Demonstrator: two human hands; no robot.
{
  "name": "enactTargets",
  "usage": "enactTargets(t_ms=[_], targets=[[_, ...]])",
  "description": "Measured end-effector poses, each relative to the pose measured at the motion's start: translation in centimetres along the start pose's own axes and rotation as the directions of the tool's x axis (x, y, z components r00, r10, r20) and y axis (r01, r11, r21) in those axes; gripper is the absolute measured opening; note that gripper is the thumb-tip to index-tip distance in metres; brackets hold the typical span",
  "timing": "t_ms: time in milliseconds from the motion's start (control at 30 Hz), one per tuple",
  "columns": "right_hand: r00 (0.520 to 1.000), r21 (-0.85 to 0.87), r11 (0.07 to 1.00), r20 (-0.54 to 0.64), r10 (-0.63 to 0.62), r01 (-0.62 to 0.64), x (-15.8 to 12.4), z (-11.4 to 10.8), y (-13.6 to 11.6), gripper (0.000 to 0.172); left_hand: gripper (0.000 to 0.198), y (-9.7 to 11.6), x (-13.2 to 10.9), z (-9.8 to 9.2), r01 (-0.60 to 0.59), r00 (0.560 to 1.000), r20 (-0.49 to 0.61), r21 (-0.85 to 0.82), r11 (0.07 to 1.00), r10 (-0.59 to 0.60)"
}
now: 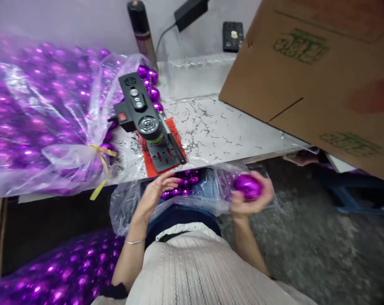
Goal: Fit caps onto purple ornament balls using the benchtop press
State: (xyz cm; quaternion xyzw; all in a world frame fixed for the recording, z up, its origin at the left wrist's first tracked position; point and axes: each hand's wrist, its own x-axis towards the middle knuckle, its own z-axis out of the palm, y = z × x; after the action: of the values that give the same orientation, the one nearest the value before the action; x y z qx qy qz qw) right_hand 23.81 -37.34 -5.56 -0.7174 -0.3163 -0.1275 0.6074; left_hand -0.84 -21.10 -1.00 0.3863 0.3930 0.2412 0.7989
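Observation:
My right hand [253, 201] is wrapped round a large shiny purple bauble [248, 187], held over the right side of my lap. My left hand [157, 190] is open, its fingers stretched out above the small purple baubles [187, 181] in my lap. Those baubles lie in a clear plastic bag [125, 207] spread across my thighs. Just beyond my left hand, at the table's front edge, a small black machine [139, 106] with round grilles stands on an orange-red sheet [150, 167]. Blur softens the fingers of both hands.
A large clear bag of purple baubles [45, 110], tied with yellow ribbon [99, 159], covers the table's left. Short dark scraps [204, 123] litter the white tabletop. A cardboard box [306, 84] overhangs the right. A spray can [142, 31] stands behind; more baubles [67, 271] lie lower left.

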Motion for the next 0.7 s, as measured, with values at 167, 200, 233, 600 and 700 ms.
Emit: enactTargets(t_ms=[167,200,233,600,700], targets=[[0.487,0.316,0.622,-0.413,0.770,-0.716,2.8,-7.1,12.5,0.058,0.058,2.5,2.2,-4.3,-0.244,0.839,-0.455,0.175,0.954,0.298],[0.422,0.340,0.544,-0.371,0.827,-0.768,2.5,-7.6,14.5,0.054,0.055,2.9,2.6,-5.1,-0.279,0.795,-0.498,0.205,0.938,0.345],[0.381,0.349,0.495,-0.347,0.857,-0.796,2.0,-7.9,16.0,0.050,0.052,3.2,3.0,-5.9,-0.307,0.761,-0.525,0.228,0.924,0.382],[0.368,0.263,0.411,-0.198,0.908,-0.873,2.7,-6.7,19.1,0.052,0.037,5.5,6.0,-8.5,-0.405,0.640,-0.600,0.266,0.875,0.479],[0.622,0.209,0.683,-0.293,0.726,-0.700,5.2,-4.5,16.8,0.052,0.032,6.7,7.9,-8.7,-0.408,0.590,-0.607,0.344,0.846,0.531]])
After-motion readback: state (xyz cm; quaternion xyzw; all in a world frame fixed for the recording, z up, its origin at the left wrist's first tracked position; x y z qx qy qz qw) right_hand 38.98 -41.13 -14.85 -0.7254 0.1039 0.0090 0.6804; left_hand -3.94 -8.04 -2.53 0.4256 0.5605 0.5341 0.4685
